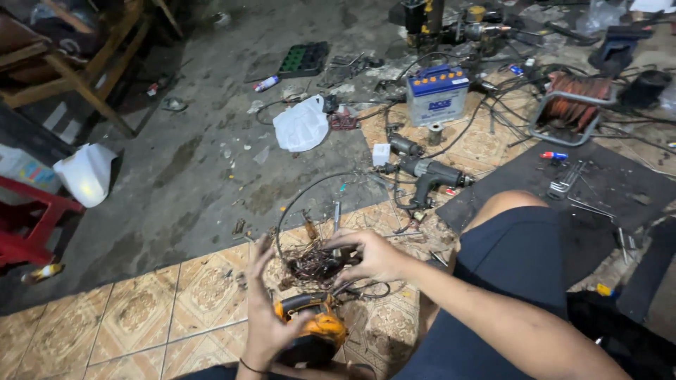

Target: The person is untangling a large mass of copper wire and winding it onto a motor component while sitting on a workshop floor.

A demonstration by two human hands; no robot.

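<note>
Patterned floor tiles (204,295) lie under the work; the left hand (264,317) wraps around an orange tool (317,331), fingers closed on it; just above, the right hand (373,255) pinches a tangle of copper wire (313,264); a drill (429,174) and battery (436,93) lie well beyond.

The tangle of copper wire (317,264) under the right hand (373,257) looks dull reddish-brown metal, kinked and rough; the tool body (317,327) by the left hand (266,331) is glossy orange and black plastic; the near floor tiles (141,317) are patterned ceramic, scuffed and dusty; the far floor (197,148) is matt grey concrete, stained; the battery (436,95) has a smooth white plastic case with a blue top; the bag (301,125) is thin, crinkled white plastic; the drill (429,172) is matt grey metal; the chair (77,63) at far left is bare wood.
</note>
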